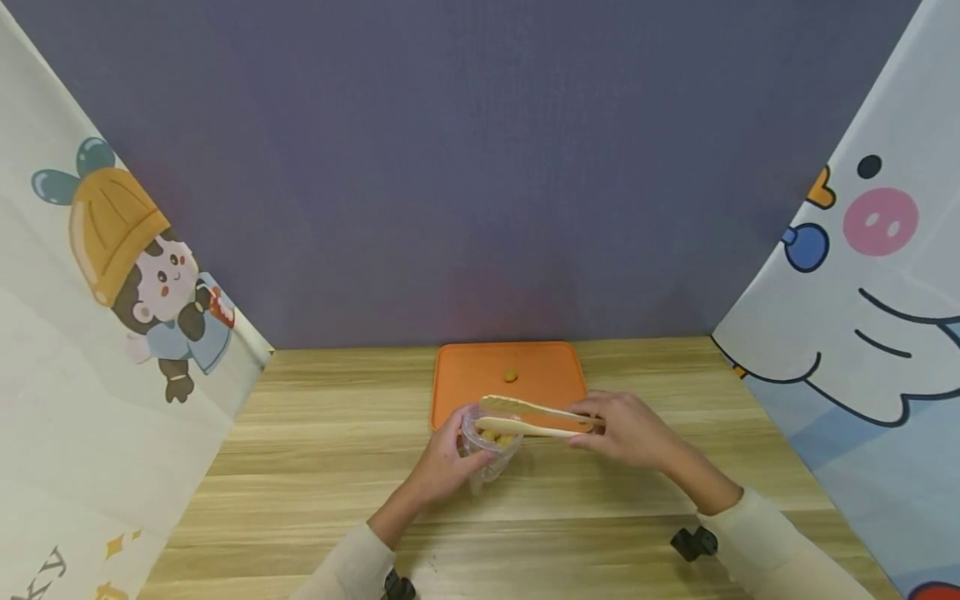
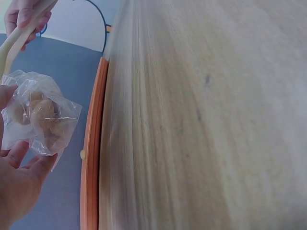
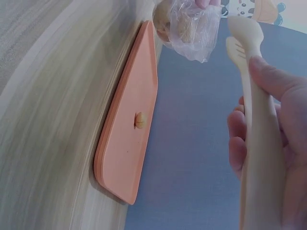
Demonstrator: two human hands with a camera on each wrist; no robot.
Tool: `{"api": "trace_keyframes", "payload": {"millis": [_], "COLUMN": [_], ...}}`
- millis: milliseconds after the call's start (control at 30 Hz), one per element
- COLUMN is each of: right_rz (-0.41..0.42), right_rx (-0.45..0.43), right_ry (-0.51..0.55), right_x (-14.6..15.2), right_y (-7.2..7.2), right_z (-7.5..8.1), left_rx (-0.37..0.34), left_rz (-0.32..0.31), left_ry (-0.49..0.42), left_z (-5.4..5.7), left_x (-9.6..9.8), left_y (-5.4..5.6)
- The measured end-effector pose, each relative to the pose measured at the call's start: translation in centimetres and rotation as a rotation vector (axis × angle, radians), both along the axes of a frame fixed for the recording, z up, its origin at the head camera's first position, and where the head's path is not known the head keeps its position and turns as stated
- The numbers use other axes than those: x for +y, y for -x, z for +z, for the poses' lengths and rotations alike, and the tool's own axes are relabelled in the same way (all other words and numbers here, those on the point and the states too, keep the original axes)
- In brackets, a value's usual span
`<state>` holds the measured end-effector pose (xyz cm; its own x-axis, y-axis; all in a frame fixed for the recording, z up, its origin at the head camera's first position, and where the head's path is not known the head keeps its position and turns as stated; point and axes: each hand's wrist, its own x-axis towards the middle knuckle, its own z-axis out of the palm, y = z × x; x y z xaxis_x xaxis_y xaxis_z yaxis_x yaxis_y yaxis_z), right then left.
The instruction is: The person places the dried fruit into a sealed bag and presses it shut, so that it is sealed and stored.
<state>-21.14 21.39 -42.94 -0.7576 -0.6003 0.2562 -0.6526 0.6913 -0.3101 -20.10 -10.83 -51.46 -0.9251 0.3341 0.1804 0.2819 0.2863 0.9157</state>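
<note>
My left hand (image 1: 438, 468) holds a clear plastic bag (image 1: 491, 473) by its mouth, over the near edge of the orange tray. Several round, yellow-brown pieces of food (image 2: 44, 112) show through the plastic in the left wrist view. In my right hand (image 1: 628, 429) is a pair of cream-coloured tongs (image 3: 263, 129), gripped along the arms with the thumb on one side and fingers on the other. The tong tips lie over the bag's opening in the head view, slightly apart, with nothing visible between them.
The orange tray (image 1: 468, 375) lies on the wood-grain table (image 1: 337, 433) near its back edge. One small round yellow-brown piece (image 3: 140, 120) sits on it. A grey-blue panel (image 1: 480, 167) rises behind, and printed cartoon sheets (image 1: 862, 275) stand at both sides.
</note>
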Motion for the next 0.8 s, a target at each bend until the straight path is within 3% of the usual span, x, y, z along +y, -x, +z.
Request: {"api": "trace_keyframes", "payload": {"millis": [500, 800], "right_rz": [-0.073, -0.144], "right_rx": [0.008, -0.053], "right_ry": [-0.003, 0.005], "right_x": [0.5, 0.5], "right_y": [0.6, 1.7], "right_z": [0.1, -0.1], "left_rx": [0.016, 0.011], "left_rz": [-0.003, 0.009], "left_ry": [0.023, 0.030], "left_z": [0.1, 0.0], "left_x": [0.1, 0.1], "left_y": [-0.1, -0.1]}}
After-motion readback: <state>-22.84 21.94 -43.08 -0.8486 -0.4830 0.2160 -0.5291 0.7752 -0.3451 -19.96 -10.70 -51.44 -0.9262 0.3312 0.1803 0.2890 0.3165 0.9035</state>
